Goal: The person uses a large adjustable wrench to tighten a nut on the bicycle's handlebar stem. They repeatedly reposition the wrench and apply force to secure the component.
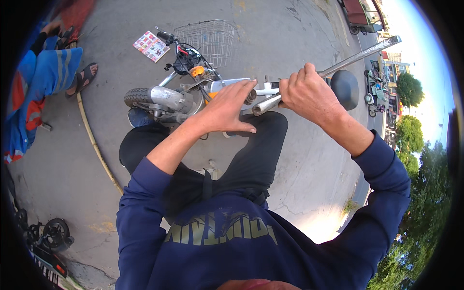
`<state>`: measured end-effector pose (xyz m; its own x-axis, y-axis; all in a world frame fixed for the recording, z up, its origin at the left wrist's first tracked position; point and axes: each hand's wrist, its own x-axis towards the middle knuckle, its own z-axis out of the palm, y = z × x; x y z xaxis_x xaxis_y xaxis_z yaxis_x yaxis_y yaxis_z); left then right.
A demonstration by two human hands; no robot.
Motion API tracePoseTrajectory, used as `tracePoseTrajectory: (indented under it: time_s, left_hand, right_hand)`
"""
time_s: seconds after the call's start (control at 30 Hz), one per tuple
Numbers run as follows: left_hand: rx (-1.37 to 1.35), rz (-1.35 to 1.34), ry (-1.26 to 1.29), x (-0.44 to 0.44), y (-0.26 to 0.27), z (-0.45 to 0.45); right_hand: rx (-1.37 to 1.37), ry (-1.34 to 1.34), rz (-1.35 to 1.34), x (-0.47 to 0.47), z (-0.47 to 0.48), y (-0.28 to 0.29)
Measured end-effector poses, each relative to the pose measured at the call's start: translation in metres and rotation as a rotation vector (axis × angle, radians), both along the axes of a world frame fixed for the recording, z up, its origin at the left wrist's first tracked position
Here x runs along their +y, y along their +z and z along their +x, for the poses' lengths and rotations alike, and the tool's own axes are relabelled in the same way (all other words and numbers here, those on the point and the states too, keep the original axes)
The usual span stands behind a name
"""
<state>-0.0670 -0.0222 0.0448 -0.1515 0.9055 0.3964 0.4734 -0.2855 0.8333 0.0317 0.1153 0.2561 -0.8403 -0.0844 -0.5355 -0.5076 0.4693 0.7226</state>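
My right hand (311, 92) is closed around a long silver metal pipe (357, 56). Its near end is hollow and points toward my left hand; the far end slants up to the right. My left hand (230, 107) holds nothing, its thumb apart from the fingers, over an electric bike (174, 99). Near its fingertips is a dark round tube end (250, 97); whether they touch I cannot tell. A white bar (267, 91) runs between the hands. The bike's silver mudguard, orange indicator (197, 70) and tyre (137, 95) show to the left; part of its frame is hidden behind my left hand.
A wire basket (204, 41) sits at the bike's front, beside a printed sheet (151, 46) on the pavement. A black rounded pad (344, 90) is beyond my right hand. At left are a person in blue workwear (54, 65), a bamboo pole (95, 143) and a motorcycle (56, 232).
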Motion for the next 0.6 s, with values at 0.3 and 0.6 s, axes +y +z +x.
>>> tracePoseTrajectory:
  time_s: [0.3,0.6]
  left_hand:
    - [0.503,0.073,-0.006,0.034,0.018,-0.022]
    - [0.256,0.078,-0.051,0.042,-0.001,-0.017]
  right_hand:
    - [0.242,-1.710,-0.636,0.003,0.183,-0.027]
    - [1.109,-2.265,-1.572,0.017,0.236,-0.117]
